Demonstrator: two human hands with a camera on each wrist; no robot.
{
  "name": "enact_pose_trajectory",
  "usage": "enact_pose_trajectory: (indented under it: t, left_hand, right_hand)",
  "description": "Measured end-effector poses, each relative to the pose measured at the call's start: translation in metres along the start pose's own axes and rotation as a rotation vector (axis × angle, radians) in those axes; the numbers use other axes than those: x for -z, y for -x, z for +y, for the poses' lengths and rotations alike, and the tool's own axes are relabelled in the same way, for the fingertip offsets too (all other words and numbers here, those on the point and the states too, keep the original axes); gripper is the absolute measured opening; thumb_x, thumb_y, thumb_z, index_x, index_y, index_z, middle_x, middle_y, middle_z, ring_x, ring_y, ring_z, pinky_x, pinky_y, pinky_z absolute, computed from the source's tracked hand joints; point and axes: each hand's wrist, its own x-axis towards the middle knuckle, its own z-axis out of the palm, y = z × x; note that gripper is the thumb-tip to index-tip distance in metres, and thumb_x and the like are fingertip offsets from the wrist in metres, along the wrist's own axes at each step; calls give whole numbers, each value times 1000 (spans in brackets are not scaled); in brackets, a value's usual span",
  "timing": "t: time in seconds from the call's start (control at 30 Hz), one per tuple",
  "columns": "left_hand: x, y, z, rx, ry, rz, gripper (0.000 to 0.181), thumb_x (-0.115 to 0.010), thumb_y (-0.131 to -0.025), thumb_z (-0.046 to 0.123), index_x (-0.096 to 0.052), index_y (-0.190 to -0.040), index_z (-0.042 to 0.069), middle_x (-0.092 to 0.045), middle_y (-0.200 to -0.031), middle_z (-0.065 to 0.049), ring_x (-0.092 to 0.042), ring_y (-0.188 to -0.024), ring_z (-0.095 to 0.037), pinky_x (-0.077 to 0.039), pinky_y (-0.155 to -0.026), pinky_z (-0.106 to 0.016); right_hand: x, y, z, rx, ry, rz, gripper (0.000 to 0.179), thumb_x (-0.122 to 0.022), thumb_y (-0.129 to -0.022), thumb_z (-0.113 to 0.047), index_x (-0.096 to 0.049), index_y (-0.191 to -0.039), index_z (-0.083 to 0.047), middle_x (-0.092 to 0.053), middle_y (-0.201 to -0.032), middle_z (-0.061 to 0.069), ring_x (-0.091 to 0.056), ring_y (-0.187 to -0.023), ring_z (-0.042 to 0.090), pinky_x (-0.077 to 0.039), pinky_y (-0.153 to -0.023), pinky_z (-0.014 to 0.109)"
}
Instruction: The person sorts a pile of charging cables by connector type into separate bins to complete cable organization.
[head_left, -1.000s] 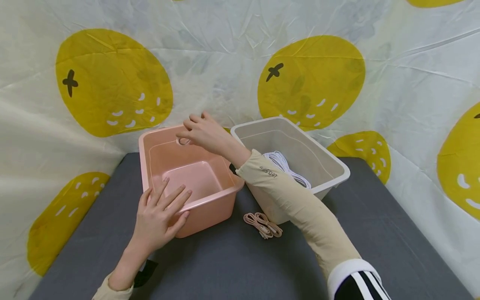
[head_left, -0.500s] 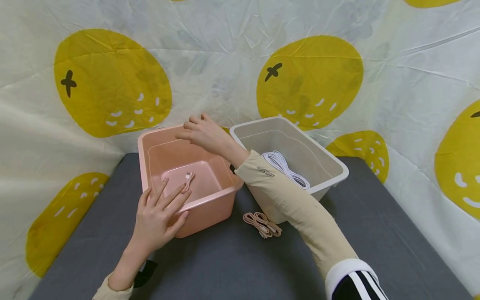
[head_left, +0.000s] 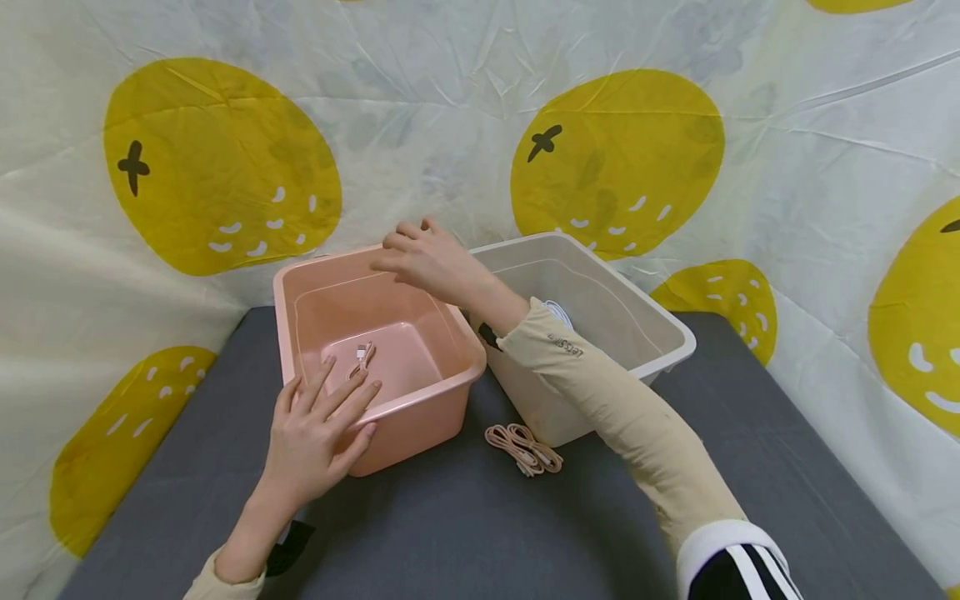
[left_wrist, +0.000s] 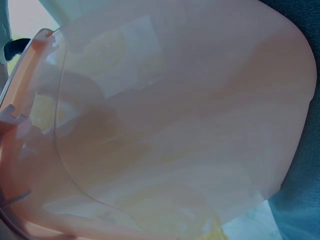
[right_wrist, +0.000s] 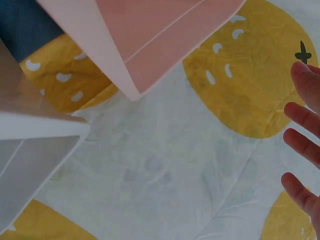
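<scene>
A pink plastic bin (head_left: 420, 408) stands on the table, a small bundled pink cable (head_left: 363, 358) lying on its floor. My left hand (head_left: 311, 437) rests with spread fingers over the bin's near left rim. In the left wrist view the pink bin's wall (left_wrist: 200, 125) fills most of the picture. Above the bin's far right corner is my right hand (head_left: 442, 265), loosely bent and holding nothing; the right wrist view shows its fingers (right_wrist: 302, 144) spread apart. To the right sits a grey-beige bin (head_left: 637, 325) with a white cable coil (head_left: 557, 313), mostly hidden by my right sleeve.
Coiled pink-beige cables (head_left: 523, 450) lie on the dark grey table (head_left: 480, 533) before the gap between the bins. A white cloth (head_left: 427, 108) with yellow fruit prints hangs behind. A black strap piece (head_left: 291, 546) shows beside my left wrist.
The pink cable left my right hand and dropped into the pink bin, where it slid slightly left. My right hand has since shifted right and slightly up. The left hand stays put.
</scene>
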Motion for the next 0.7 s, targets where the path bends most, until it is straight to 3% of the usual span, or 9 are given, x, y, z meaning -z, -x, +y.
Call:
enact_pose_trajectory:
  t: [0.27, 0.7]
  left_hand:
    - [0, -1, 1, 3, 8, 2, 48, -33, -89, 49, -61, -115, 21, -63, -115, -5, -39, -128, -27, -27, -93, -58]
    - [1, -1, 1, 5, 6, -6, 48, -32, -90, 50, -61, -115, 21, -62, -116, -5, -38, -128, -27, -28, -92, -58]
  right_hand:
    - [18, 18, 3, -4, -9, 12, 32, -55, -87, -27, -54, -119, -29, -53, -120, -1, -43, -108, 19, -34, -89, 39]
    - [35, 58, -3, 33, 81, 67, 32, -56, -86, -29, -56, -118, -30, -55, -117, 0, -47, -101, 18, -36, -81, 36]
